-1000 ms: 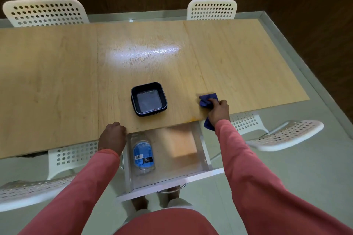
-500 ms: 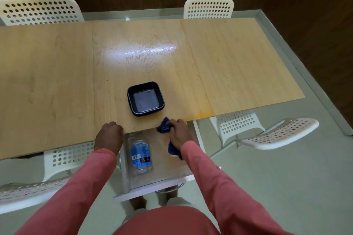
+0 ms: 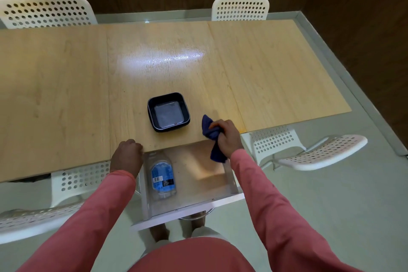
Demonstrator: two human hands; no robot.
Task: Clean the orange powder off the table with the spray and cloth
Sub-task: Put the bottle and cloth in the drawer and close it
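The bench [image 3: 66, 95] was pale wood-grain laminate with a glossy sheen. A soft dark-blue cloth [image 3: 209, 132], a glossy black tray [image 3: 169, 111], and perforated white plastic chairs [image 3: 240, 9].

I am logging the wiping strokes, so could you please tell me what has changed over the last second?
The right hand, gripping the blue cloth, swept left along the near table edge to above the open drawer, then came partway back right; it is now near the black tray. Unchanged: the left hand rests curled at the table edge, the bottle lies in the drawer, and an orange trace remains at the edge.
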